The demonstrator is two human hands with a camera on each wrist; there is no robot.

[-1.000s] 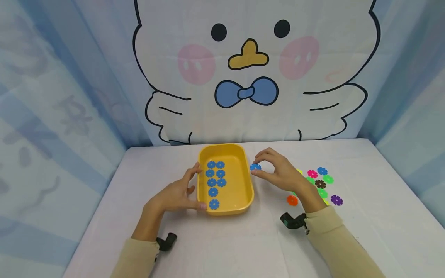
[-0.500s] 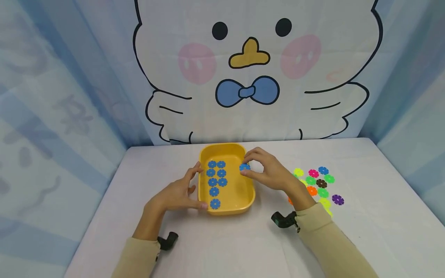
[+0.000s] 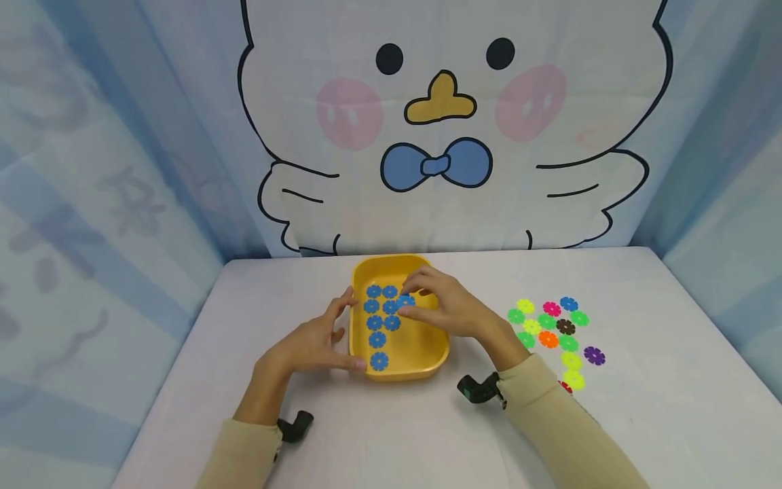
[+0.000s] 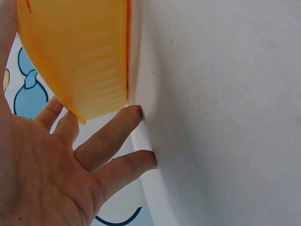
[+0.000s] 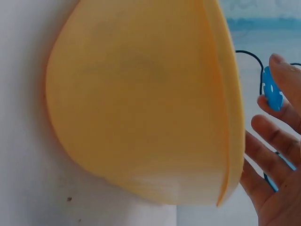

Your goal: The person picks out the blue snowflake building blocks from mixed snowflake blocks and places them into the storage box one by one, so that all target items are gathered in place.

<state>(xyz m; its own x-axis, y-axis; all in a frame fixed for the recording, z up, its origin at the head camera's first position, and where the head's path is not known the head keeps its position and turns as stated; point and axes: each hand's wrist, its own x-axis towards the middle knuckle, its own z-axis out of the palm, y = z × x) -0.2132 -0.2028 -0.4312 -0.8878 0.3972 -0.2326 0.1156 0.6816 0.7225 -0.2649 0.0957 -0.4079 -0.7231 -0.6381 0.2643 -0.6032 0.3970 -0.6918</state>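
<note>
My right hand (image 3: 442, 302) pinches a blue snowflake disc (image 3: 406, 300) between thumb and forefinger, over the yellow tray (image 3: 421, 350). In the right wrist view the same disc (image 5: 272, 89) is seen nearly edge-on beyond the tray's wall (image 5: 146, 103). Several more blue discs (image 3: 377, 339) lie in two columns along the tray's left side, the left one longer. My left hand (image 3: 308, 341) is spread along the tray's left edge, its thumb near the front corner and a finger at the side rim. Its other fingers (image 4: 127, 172) rest on the tabletop in the left wrist view.
Loose snowflake discs in green, yellow, orange, pink, brown, purple and blue (image 3: 569, 303) are scattered on the white tabletop (image 3: 647, 401) right of the tray. A red disc (image 3: 565, 386) is partly hidden by the right sleeve. A cartoon-print curtain (image 3: 440, 217) hangs behind the table.
My right hand has carried the blue disc leftward, from outside the tray's right rim to above the blue columns. My left hand stays at the tray's left edge.
</note>
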